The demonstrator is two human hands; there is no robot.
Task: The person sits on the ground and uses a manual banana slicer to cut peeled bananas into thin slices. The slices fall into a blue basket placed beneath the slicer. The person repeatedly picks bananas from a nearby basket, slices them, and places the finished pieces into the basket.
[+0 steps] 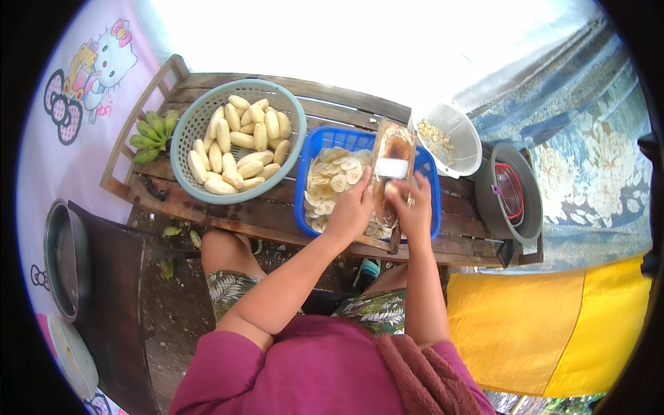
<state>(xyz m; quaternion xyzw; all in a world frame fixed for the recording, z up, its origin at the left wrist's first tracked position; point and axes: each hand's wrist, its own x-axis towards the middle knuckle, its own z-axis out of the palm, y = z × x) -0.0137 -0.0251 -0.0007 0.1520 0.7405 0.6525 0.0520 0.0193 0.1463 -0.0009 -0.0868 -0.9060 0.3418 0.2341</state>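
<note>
A wooden slicer board [392,148] with a pale metal plate lies tilted over a blue plastic basket [300,199]. My left hand [351,207] grips the board's left edge. On the board's lower part, my right hand [414,202] holds a peeled banana [392,190], mostly hidden by the fingers and slightly blurred. Round banana slices [332,179] fill much of the blue basket, under and beside the board. To the left, a grey-green round basket [179,155] holds many whole peeled bananas [241,139].
The slatted wooden bench [207,218] carries everything. Green unpeeled bananas [153,135] lie at its left end. At right are a white strainer [469,140] with scraps and a grey basin [534,207] holding a red-rimmed item. A dark metal basin [65,259] stands far left.
</note>
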